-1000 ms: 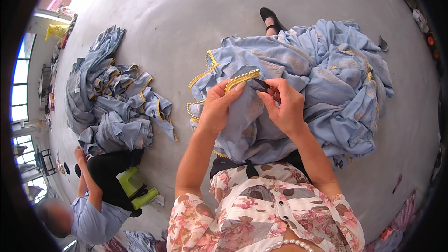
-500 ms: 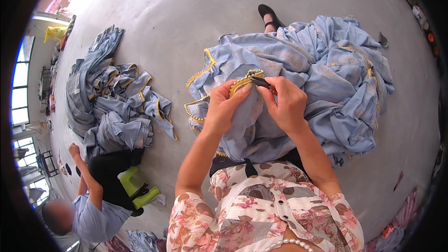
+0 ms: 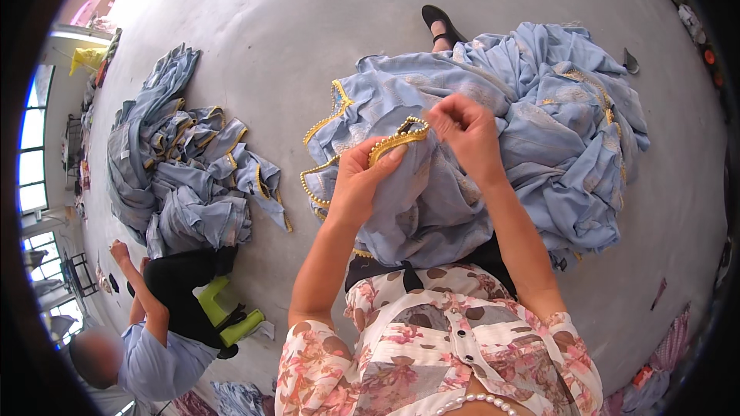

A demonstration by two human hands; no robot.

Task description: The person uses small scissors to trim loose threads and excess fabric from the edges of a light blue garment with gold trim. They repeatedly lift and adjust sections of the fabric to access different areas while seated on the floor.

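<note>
My left hand (image 3: 361,177) is closed on the edge of a light blue garment (image 3: 455,223), thumb on top. Between its thumb and fingers a yellow trim (image 3: 398,139) set with pearl-like beads curves up, with a small dark gap inside the curve. Just right of the trim's end, my right hand (image 3: 470,139) is raised with its fingers curled and their tips pinched together. What it holds, if anything, is hidden; no dark tool shows in it. The garment lies heaped over my lap and spreads to the right, with more yellow trim along its edges.
Left on the grey floor lies another pile of blue fabric (image 3: 173,177) with yellow trim. A person in a blue shirt (image 3: 166,362) sits beside it near a lime-green seat (image 3: 223,312). My black shoe (image 3: 443,23) sticks out beyond the garment. A small dark object (image 3: 630,62) lies at right.
My right hand has moved slightly up and right, off the trim. The dark snips-like tool at its fingertips no longer shows. My left hand keeps hold of the trim, shifted slightly left.
</note>
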